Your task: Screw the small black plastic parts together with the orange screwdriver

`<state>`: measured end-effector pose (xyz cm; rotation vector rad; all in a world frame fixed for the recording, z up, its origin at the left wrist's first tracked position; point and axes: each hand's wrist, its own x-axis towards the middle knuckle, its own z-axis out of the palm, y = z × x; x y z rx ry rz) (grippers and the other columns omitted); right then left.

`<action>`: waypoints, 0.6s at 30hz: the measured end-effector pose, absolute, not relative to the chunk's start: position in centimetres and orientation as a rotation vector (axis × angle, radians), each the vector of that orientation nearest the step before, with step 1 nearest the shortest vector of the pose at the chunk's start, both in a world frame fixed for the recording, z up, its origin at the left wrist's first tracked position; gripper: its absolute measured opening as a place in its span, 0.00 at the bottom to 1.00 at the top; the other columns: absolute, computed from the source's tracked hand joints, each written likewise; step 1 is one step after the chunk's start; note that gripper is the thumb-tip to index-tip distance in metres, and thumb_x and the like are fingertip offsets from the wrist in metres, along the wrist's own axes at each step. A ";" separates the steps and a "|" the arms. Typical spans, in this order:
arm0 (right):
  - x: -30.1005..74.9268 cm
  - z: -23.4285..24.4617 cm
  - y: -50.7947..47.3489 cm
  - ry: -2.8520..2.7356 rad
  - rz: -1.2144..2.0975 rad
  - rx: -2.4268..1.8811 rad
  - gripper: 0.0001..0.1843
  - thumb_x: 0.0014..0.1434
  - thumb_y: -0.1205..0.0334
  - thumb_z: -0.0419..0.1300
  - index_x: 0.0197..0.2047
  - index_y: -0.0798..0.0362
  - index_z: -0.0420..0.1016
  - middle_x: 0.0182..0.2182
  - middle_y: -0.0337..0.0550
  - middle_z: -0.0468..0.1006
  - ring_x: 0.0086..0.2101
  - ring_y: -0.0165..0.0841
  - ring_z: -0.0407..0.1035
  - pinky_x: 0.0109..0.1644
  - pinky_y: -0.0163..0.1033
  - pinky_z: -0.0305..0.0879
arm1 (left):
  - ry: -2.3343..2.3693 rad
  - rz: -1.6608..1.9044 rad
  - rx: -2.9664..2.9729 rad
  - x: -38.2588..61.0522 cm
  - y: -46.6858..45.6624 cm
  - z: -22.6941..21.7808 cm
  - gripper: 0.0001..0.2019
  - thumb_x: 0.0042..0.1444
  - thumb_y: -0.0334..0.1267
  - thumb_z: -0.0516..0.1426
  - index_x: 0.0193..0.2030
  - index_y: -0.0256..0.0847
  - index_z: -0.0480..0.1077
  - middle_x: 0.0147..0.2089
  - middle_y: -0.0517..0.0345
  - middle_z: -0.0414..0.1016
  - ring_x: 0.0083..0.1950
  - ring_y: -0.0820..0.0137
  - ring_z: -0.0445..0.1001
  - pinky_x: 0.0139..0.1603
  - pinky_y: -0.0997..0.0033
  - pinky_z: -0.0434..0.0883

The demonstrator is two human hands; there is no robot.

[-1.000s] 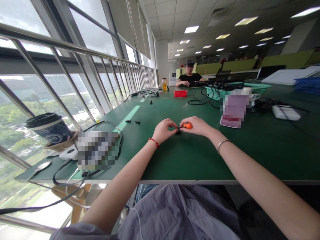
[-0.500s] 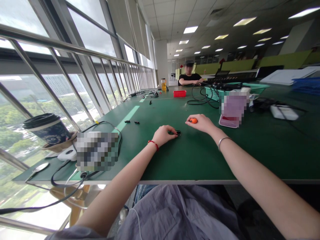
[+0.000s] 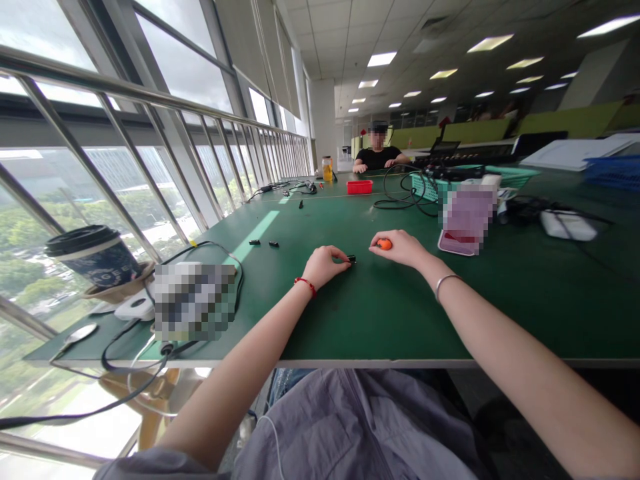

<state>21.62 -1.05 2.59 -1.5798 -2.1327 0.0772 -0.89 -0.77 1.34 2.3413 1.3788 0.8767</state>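
Note:
My left hand (image 3: 325, 265) rests on the green table (image 3: 390, 300) with its fingers curled round a small black part (image 3: 351, 259) that pokes out at the fingertips. A short way to the right, my right hand (image 3: 400, 247) is closed on a small orange tool (image 3: 384, 244), with only its orange end showing. The two hands are apart, with a narrow gap of table between them. Two more small black parts (image 3: 264, 243) lie loose further left.
A lidded paper cup (image 3: 95, 257), a white device (image 3: 136, 308) and black cables (image 3: 150, 360) crowd the near left edge. A red tray (image 3: 361, 187), a teal basket (image 3: 425, 185), cables and a white box (image 3: 570, 225) sit further back. Another person (image 3: 379, 155) sits at the far end.
One second ago both hands were together at the black part with the orange tool on it. The right hand has since drawn away to the right with the tool; the left hand keeps the black part.

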 end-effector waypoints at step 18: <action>21.9 2.3 -0.6 -2.159 0.212 -1.554 0.13 0.56 0.50 0.57 0.39 0.47 0.76 0.40 0.41 0.79 0.38 0.36 0.72 0.36 0.40 0.65 | 2.505 0.627 1.723 -10.9 -1.1 6.1 0.09 0.45 0.36 0.62 0.35 0.40 0.79 0.43 0.46 0.80 0.47 0.56 0.77 0.45 0.61 0.74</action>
